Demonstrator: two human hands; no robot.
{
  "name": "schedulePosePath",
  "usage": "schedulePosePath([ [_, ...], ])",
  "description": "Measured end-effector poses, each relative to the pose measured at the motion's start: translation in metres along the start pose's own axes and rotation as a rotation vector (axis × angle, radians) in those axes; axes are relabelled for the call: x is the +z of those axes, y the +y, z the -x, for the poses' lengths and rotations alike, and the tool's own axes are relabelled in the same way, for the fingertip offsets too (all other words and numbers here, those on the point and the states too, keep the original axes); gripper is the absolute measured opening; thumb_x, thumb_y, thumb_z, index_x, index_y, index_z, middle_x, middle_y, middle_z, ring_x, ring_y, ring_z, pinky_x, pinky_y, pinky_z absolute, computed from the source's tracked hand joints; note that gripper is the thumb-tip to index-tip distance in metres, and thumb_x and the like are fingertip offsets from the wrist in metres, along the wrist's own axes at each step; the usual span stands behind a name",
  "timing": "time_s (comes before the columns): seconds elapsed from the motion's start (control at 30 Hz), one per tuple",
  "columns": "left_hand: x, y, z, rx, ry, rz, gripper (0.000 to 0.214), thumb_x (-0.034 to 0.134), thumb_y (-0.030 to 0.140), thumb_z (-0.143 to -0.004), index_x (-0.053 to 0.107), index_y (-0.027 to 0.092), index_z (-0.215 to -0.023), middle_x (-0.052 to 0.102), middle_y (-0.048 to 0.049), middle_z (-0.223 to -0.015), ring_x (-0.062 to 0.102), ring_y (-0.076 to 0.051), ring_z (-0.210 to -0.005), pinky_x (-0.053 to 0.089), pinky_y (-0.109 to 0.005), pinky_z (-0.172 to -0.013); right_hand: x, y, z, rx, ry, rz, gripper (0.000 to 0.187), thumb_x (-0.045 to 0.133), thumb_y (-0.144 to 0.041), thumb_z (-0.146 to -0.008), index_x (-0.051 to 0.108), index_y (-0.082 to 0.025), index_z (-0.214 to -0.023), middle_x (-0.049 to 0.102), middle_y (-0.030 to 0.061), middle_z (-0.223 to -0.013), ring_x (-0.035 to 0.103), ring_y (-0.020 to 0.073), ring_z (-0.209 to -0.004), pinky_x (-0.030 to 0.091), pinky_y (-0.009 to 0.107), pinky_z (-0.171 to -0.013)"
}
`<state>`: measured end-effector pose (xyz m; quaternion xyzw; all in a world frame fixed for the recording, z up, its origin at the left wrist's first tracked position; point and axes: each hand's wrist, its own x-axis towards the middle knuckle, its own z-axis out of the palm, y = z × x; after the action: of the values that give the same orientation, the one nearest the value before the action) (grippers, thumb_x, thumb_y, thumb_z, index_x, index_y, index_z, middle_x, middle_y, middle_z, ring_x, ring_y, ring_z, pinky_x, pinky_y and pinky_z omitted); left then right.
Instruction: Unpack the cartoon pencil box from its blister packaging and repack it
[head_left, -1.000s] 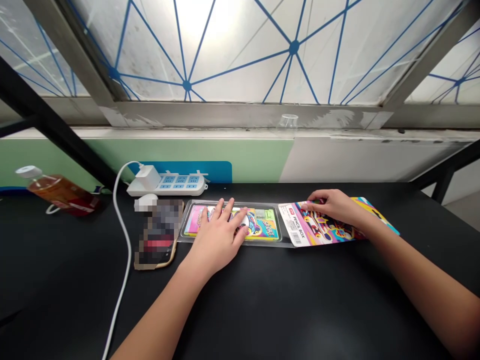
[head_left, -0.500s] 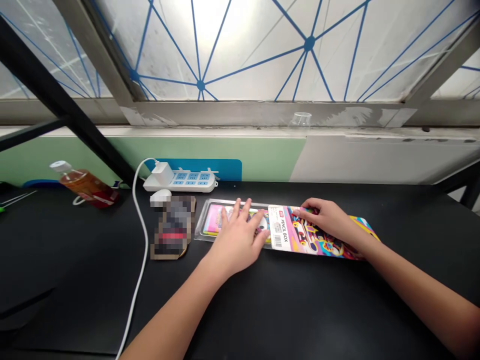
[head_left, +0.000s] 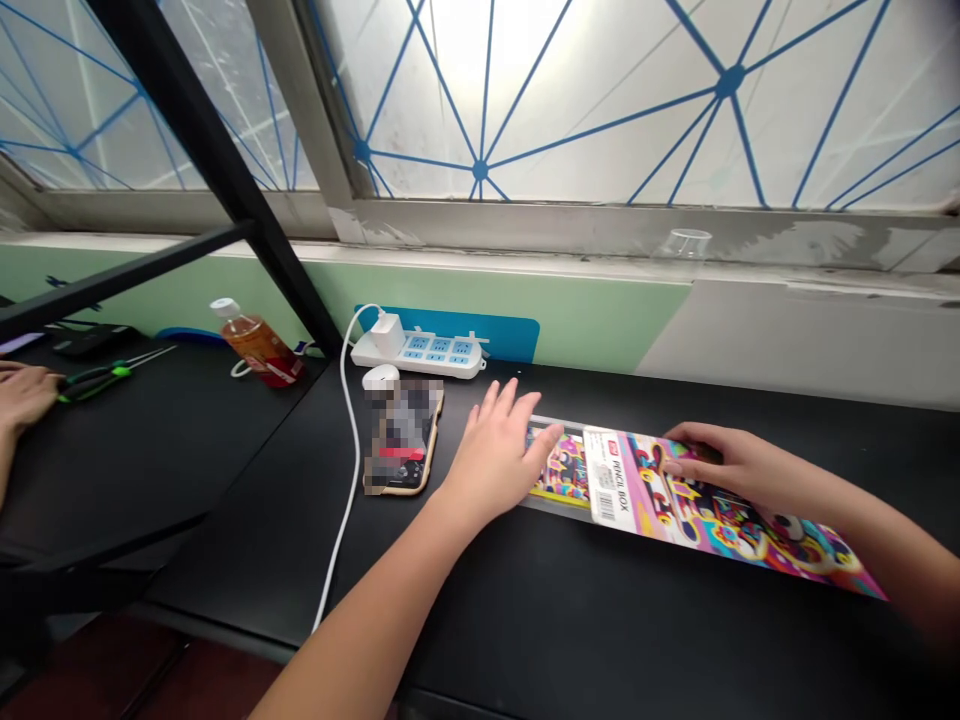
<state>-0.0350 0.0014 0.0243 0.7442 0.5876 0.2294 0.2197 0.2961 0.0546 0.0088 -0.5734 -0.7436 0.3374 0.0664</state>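
Note:
A printed card (head_left: 675, 500) marked "PENCIL BOX", with a white barcode label and bright cartoon patterns, lies slantwise on the black desk. From its left end shows a clear plastic tray (head_left: 555, 505) with a colourful pencil box (head_left: 568, 465) in it. My left hand (head_left: 501, 460) is over the tray's left end, fingers stretched out, hiding that end; whether it presses down I cannot tell. On the card's far edge is my right hand (head_left: 731, 462), closed, thumb on the printed face and fingers over the edge.
Left of my left hand lie a phone (head_left: 405, 440) and a white earphone case (head_left: 381, 377). A power strip (head_left: 442, 355) with a white cable (head_left: 346, 400) stands behind. A drink bottle (head_left: 259, 345), green-handled pliers (head_left: 112, 373) and another person's hand (head_left: 26, 395) are farther left.
The view has swung left, bringing another person's hand in. Less of the clear tray shows beyond the card, and its left end no longer sticks out past my left hand.

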Motion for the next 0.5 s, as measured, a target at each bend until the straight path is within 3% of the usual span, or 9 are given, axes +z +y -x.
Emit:
schedulePosePath([
  [0.1, 0.005, -0.009, -0.004, -0.05, 0.019, 0.172, 0.062, 0.037, 0.056, -0.103, 0.043, 0.016, -0.15, 0.033, -0.015, -0.164, 0.022, -0.031, -0.155, 0.025, -0.051, -0.123, -0.013, 0.022, 0.0, 0.022, -0.057, 0.021, 0.041, 0.067, -0.061, -0.082, 0.074, -0.029, -0.106, 0.078, 0.0067, -0.103, 0.073, 0.0322, -0.091, 0.059, 0.037, -0.076],
  [0.27, 0.021, -0.005, -0.002, -0.015, 0.069, 0.405, 0.06, 0.037, 0.057, -0.103, 0.043, 0.02, -0.15, 0.037, -0.01, -0.163, 0.02, -0.025, -0.156, 0.025, -0.044, -0.124, -0.016, 0.04, -0.01, -0.085, 0.072, 0.126, 0.043, 0.072, -0.057, -0.078, 0.074, -0.028, -0.111, 0.074, 0.0111, -0.115, 0.07, 0.0357, -0.103, 0.058, 0.04, -0.085],
  [0.37, 0.021, -0.002, -0.001, -0.013, 0.101, 0.471, 0.062, 0.037, 0.059, -0.102, 0.043, 0.019, -0.149, 0.037, -0.011, -0.162, 0.022, -0.026, -0.155, 0.025, -0.044, -0.124, -0.004, 0.015, -0.02, -0.139, 0.106, 0.168, 0.051, 0.068, -0.061, -0.079, 0.07, -0.027, -0.117, 0.07, 0.0128, -0.123, 0.067, 0.0358, -0.11, 0.055, 0.043, -0.092],
  [0.5, 0.016, -0.003, -0.001, 0.013, 0.094, 0.478, 0.065, 0.036, 0.061, -0.102, 0.04, 0.018, -0.151, 0.037, -0.0126, -0.162, 0.023, -0.027, -0.154, 0.026, -0.045, -0.123, 0.027, -0.05, -0.041, -0.217, 0.064, 0.244, 0.054, 0.057, -0.067, -0.084, 0.066, -0.026, -0.118, 0.068, 0.0122, -0.123, 0.066, 0.0332, -0.11, 0.051, 0.048, -0.098],
])
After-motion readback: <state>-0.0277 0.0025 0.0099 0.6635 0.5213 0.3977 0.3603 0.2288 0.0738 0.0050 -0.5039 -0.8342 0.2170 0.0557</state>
